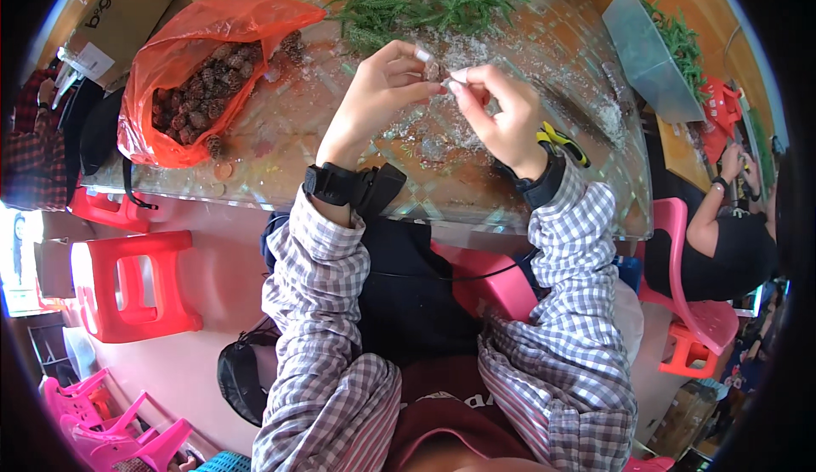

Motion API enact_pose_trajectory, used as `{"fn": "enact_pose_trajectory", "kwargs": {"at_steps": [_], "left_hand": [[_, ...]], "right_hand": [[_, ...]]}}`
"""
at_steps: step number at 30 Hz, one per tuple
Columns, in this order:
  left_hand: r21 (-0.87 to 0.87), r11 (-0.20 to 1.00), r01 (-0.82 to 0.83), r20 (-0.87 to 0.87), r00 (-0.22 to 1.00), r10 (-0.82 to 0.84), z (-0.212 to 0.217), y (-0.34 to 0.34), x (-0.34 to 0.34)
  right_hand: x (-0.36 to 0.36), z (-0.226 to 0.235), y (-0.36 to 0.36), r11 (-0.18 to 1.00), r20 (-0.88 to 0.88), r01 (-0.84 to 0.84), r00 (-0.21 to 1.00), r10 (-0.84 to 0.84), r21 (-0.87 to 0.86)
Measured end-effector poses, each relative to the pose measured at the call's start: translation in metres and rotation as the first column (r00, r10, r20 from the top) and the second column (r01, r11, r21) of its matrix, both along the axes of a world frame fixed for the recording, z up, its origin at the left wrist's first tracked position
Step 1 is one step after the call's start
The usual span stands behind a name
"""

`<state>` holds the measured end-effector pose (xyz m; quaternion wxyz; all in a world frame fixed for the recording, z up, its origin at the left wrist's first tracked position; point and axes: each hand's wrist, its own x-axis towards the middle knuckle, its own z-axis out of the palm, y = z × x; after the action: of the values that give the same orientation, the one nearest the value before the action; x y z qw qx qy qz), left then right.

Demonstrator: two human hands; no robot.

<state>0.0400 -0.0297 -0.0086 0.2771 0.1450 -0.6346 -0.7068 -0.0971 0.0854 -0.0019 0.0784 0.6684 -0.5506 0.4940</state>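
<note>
Above the table, my two hands meet around a small brownish pine cone (pixel 434 71) with whitish flecks. My left hand (pixel 374 89) pinches it between thumb and fingers. Thumb and forefinger of my right hand (pixel 503 115) are pressed together right beside the cone; whatever they pinch is too small to make out. Behind my hands lie green artificial fir sprigs (pixel 463 2). To the left, a red plastic bag (pixel 161 55) lies open, full of pine cones (pixel 204 89). Yellow-and-black handled pliers or cutters (pixel 561 143) rest beside my right wrist, partly hidden.
White flakes are strewn over the glossy table (pixel 289 145). A clear bin (pixel 650 55) with green sprigs stands at the right edge, a cardboard box (pixel 119 17) at far left. Red stools (pixel 140 285) stand on the floor. Another person (pixel 722 242) sits at right.
</note>
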Motion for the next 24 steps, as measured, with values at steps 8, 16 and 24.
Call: {"fn": "enact_pose_trajectory", "kwargs": {"at_steps": [8, 16, 24], "left_hand": [[-0.011, 1.0, 0.006, -0.095, 0.995, -0.007, 0.002, 0.007, -0.005], [-0.199, 0.962, -0.189, 0.002, 0.981, 0.193, -0.005, 0.005, -0.009], [-0.032, 0.997, -0.076, -0.042, 0.996, 0.075, 0.009, 0.018, 0.002]], "right_hand": [[-0.004, -0.003, -0.004, 0.999, 0.137, 0.036, 0.99, -0.036, 0.002], [-0.001, 0.004, 0.002, 0.99, -0.155, 0.004, 0.988, -0.026, -0.143], [0.007, 0.0, 0.003, 0.988, -0.049, 0.072, 0.996, -0.079, -0.137]]}}
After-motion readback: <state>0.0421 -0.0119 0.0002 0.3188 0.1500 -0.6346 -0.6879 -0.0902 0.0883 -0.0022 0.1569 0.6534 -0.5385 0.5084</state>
